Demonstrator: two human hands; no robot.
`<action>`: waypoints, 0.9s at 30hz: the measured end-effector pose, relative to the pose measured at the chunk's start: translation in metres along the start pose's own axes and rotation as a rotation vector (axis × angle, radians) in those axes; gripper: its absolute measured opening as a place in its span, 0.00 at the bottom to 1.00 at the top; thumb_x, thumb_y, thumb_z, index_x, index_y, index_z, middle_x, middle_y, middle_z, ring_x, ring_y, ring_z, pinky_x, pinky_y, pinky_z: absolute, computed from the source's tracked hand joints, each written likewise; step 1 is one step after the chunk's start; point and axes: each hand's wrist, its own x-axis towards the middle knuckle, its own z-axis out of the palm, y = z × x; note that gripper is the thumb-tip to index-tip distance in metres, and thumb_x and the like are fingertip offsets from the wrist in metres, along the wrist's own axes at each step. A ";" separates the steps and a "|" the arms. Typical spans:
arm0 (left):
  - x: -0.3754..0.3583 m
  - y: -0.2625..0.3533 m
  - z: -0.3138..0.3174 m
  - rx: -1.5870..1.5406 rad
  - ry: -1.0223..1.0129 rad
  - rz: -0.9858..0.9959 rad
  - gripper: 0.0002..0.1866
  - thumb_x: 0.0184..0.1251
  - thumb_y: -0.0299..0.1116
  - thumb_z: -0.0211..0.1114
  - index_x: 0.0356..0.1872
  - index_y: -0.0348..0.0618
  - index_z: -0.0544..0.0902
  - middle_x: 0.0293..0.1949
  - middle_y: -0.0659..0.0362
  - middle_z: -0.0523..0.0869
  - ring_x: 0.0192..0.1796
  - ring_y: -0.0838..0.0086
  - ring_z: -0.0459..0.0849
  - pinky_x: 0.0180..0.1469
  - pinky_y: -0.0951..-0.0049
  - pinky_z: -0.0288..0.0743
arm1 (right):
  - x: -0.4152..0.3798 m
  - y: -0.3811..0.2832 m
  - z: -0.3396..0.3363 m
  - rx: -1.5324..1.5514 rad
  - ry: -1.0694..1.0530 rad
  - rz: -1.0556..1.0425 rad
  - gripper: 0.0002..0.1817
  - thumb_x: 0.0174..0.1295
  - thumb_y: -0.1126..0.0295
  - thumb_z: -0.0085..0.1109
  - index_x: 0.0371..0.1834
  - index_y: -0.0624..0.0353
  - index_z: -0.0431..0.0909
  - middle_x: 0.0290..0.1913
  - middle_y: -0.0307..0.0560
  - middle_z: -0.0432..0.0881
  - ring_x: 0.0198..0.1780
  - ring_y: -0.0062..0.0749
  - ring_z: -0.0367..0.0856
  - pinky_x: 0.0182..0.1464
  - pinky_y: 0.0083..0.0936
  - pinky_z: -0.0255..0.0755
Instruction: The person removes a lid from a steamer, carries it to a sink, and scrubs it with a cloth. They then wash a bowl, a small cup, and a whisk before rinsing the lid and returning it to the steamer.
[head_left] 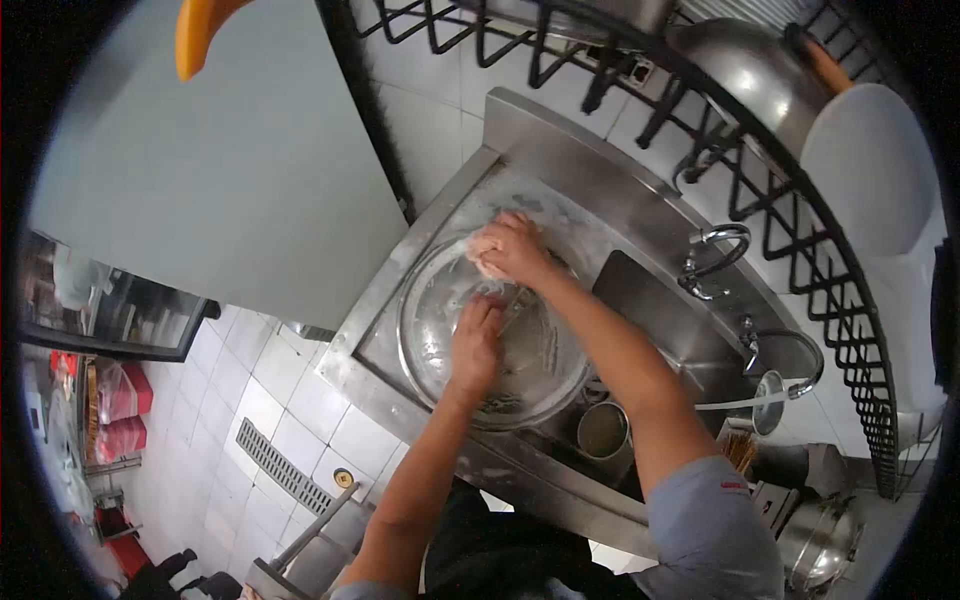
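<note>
A large round metal bowl [408, 345], wet and streaked with suds inside, sits on the steel drainboard [380, 330] of a sink. My right hand [512, 248] is closed on a pale, soft wad [484, 262] and presses it near the bowl's far rim. The wad looks like a scrubbing cloth, partly hidden by my fingers. Nearer to me, my left hand [478, 345] reaches into the bowl with fingers bent downward, blurred by motion.
A steel sink basin [640, 290] lies to the right, with two curved faucets [735, 240] behind it. A metal pot [604, 430] holding liquid stands by my right forearm. A black wire rack [740, 130] overhangs the far side. A grey panel [230, 170] stands at the left.
</note>
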 end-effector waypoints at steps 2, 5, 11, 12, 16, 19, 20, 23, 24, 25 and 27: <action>0.000 0.007 -0.005 0.008 -0.003 -0.018 0.16 0.49 0.19 0.56 0.42 0.35 0.80 0.50 0.48 0.80 0.58 0.45 0.76 0.66 0.52 0.70 | -0.011 -0.027 -0.028 -0.019 0.027 0.127 0.15 0.52 0.62 0.67 0.43 0.53 0.83 0.48 0.51 0.78 0.52 0.52 0.73 0.59 0.46 0.66; 0.001 0.005 -0.002 0.029 0.026 -0.041 0.16 0.49 0.18 0.56 0.42 0.35 0.80 0.50 0.49 0.81 0.59 0.46 0.76 0.64 0.52 0.71 | -0.105 -0.037 -0.073 -0.173 0.051 0.118 0.17 0.56 0.61 0.65 0.47 0.53 0.82 0.48 0.51 0.77 0.53 0.51 0.72 0.58 0.45 0.66; -0.001 -0.002 0.005 0.038 0.073 -0.014 0.15 0.51 0.18 0.56 0.42 0.34 0.80 0.53 0.48 0.81 0.62 0.48 0.76 0.68 0.54 0.69 | -0.205 -0.098 -0.072 -0.075 -0.009 0.463 0.19 0.53 0.67 0.69 0.50 0.54 0.81 0.53 0.52 0.74 0.56 0.52 0.71 0.60 0.46 0.66; 0.000 -0.007 0.006 0.024 0.064 0.034 0.15 0.52 0.18 0.56 0.43 0.33 0.80 0.53 0.47 0.81 0.62 0.49 0.76 0.69 0.54 0.69 | -0.196 -0.082 -0.072 -0.089 0.012 0.453 0.19 0.53 0.67 0.68 0.50 0.55 0.81 0.53 0.53 0.73 0.56 0.52 0.72 0.60 0.46 0.66; -0.004 -0.014 0.008 -0.026 0.015 0.018 0.16 0.53 0.19 0.56 0.45 0.34 0.80 0.53 0.48 0.81 0.63 0.49 0.75 0.69 0.54 0.69 | -0.091 -0.013 -0.065 -0.139 0.134 0.191 0.16 0.58 0.65 0.62 0.49 0.56 0.82 0.49 0.53 0.79 0.53 0.50 0.74 0.59 0.47 0.66; 0.001 -0.003 -0.001 -0.001 0.005 0.034 0.21 0.48 0.18 0.55 0.48 0.33 0.80 0.53 0.48 0.81 0.62 0.49 0.76 0.73 0.56 0.66 | -0.002 -0.015 -0.033 -0.061 -0.031 -0.040 0.13 0.55 0.62 0.66 0.41 0.53 0.85 0.44 0.43 0.83 0.50 0.44 0.75 0.57 0.44 0.67; 0.002 -0.001 -0.003 -0.010 -0.001 0.017 0.21 0.48 0.18 0.55 0.47 0.32 0.79 0.52 0.47 0.81 0.61 0.48 0.77 0.70 0.56 0.68 | 0.017 -0.017 -0.015 -0.032 -0.001 -0.208 0.12 0.53 0.61 0.67 0.39 0.51 0.86 0.44 0.39 0.84 0.50 0.42 0.76 0.57 0.43 0.67; 0.003 -0.002 0.003 -0.024 -0.004 0.014 0.20 0.47 0.18 0.55 0.46 0.33 0.79 0.51 0.48 0.81 0.59 0.48 0.77 0.65 0.56 0.71 | 0.040 -0.012 0.021 0.007 -0.078 -0.337 0.14 0.50 0.59 0.69 0.39 0.48 0.86 0.43 0.39 0.84 0.50 0.41 0.76 0.58 0.42 0.67; 0.000 -0.008 0.006 -0.021 0.010 -0.008 0.19 0.47 0.18 0.56 0.45 0.34 0.80 0.50 0.49 0.80 0.59 0.47 0.76 0.63 0.56 0.73 | 0.034 -0.018 0.014 0.018 -0.031 -0.266 0.14 0.50 0.59 0.69 0.39 0.48 0.87 0.44 0.38 0.85 0.50 0.41 0.76 0.58 0.42 0.67; 0.000 -0.006 0.003 -0.023 0.009 -0.012 0.19 0.47 0.18 0.56 0.45 0.34 0.80 0.50 0.49 0.80 0.59 0.47 0.76 0.63 0.56 0.73 | 0.026 -0.025 0.011 0.036 0.007 -0.194 0.14 0.49 0.60 0.70 0.39 0.48 0.87 0.44 0.38 0.85 0.50 0.41 0.76 0.58 0.41 0.67; 0.004 0.002 0.000 -0.044 0.058 0.003 0.17 0.47 0.18 0.56 0.42 0.34 0.79 0.49 0.48 0.80 0.57 0.47 0.76 0.58 0.55 0.74 | -0.023 -0.007 -0.019 -0.106 0.137 -0.201 0.13 0.51 0.64 0.68 0.40 0.51 0.86 0.46 0.40 0.84 0.50 0.45 0.76 0.57 0.43 0.67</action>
